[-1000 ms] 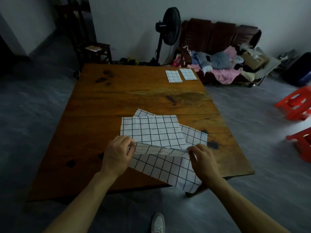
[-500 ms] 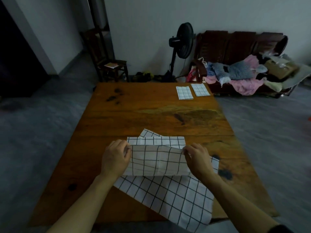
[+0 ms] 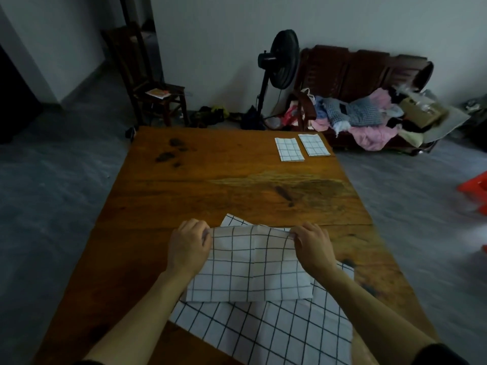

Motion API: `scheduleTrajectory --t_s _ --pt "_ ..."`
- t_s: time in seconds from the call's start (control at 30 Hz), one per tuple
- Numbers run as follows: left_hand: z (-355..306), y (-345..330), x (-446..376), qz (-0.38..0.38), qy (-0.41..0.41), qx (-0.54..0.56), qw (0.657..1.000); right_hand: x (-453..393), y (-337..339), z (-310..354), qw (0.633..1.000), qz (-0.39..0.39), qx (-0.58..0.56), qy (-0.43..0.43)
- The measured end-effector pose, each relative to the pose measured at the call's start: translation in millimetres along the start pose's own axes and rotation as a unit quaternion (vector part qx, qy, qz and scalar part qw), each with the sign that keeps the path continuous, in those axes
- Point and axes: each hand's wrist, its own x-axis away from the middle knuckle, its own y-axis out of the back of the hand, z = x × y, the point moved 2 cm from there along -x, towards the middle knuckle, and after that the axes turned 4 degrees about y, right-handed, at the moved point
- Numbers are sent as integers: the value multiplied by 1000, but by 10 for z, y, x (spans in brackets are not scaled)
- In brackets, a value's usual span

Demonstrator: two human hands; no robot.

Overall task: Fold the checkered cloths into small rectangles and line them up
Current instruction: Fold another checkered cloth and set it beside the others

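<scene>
Here, the left hand (image 3: 188, 246) and the right hand (image 3: 313, 245) are each pinching a far corner of the top checkered cloth (image 3: 250, 270), with their fingers clenched on its edge. This cloth is lying between the fingers on the wooden counter (image 3: 210, 180), over another checkered cloth (image 3: 263, 330) spreading nearer than the fingers. Two folded cloths (image 3: 289, 149) are lying side by side, well beyond the fingers, at the far right edge.

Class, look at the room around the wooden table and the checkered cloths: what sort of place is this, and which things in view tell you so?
Most likely a living room in a home. A standing fan stands by the wall, a wooden bench is piled with clothes, and shoes lie on the floor behind the table.
</scene>
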Motion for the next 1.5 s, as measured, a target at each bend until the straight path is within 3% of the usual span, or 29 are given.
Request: scheduleTrajectory --t_s 0.47,0.63,0.93,1.17,1.33,1.5 --pt "102 -234 -223 17 48 -68 996 -248 -302 -45 998 55 -17 -10" --pt "129 -358 -107 40 28 -103 993 -165 -547 31 993 107 -44 -7" --pt "-159 -806 216 177 -19 -95 979 137 -965 312 968 243 -56 31" --pt "-222 -1271 344 320 -105 -204 919 226 -1375 435 937 335 -19 93" --pt "68 -1250 387 301 -119 -219 921 315 -1387 204 939 329 6 99" --pt "340 -1168 407 287 -74 -224 928 410 -1303 -122 943 327 4 62"
